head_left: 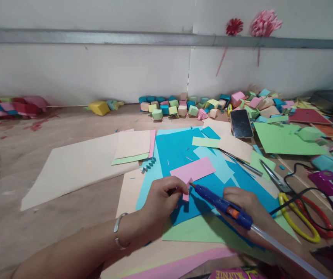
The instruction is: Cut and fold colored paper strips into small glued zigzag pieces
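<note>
A wooden table (18, 162) runs to a white wall and is strewn with coloured paper. A large beige sheet (76, 166) lies at left. A blue sheet (178, 151) sits at centre, seemingly as a work surface, with a pink rectangle (192, 169) on it. Paper cubes (169, 106) line the far edge, likely parked clear of the work. Scissors (285, 193) lie at right, near the hands. The right hand (246, 203) wraps closed around a blue glue gun (224, 204), its nozzle angled down-left. The left hand (163, 199) pinches a small pink strip (186, 193), steadying it at the nozzle tip over the blue sheet
</note>
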Action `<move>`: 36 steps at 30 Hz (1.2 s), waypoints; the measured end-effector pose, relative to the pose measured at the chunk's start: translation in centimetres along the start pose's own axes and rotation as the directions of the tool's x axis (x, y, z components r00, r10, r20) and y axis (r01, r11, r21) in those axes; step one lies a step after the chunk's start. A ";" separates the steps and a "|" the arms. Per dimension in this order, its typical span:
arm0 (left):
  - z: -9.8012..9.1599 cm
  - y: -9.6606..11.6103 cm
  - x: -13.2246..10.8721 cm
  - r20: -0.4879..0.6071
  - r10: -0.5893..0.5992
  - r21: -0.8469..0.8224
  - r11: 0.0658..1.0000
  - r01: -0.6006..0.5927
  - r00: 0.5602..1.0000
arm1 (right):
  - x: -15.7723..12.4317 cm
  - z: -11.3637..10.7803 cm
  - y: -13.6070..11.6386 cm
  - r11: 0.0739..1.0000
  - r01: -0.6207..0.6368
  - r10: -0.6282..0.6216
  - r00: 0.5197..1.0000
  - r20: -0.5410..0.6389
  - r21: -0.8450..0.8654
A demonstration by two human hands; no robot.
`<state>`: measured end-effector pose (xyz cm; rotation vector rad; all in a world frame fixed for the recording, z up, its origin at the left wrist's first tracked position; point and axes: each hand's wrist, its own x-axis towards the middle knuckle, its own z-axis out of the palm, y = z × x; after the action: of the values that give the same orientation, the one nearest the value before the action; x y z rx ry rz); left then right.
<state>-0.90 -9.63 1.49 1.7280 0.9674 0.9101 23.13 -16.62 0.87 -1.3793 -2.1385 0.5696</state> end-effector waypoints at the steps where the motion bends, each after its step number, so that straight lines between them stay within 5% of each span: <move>1: 0.0 0.0 0.0 -0.005 0.004 -0.001 1.000 -0.004 1.000 | 0.0 0.0 0.0 1.000 0.000 0.000 1.000 -0.002 0.000; 36: -0.3 0.5 -0.2 0.075 0.049 -0.051 0.998 -0.046 0.996 | 0.4 -1.4 -1.0 0.998 -0.018 0.014 0.998 0.062 0.062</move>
<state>-1.12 -9.85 2.00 1.7380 0.8504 0.8843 23.17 -16.54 2.69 -1.3624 -2.1409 0.6884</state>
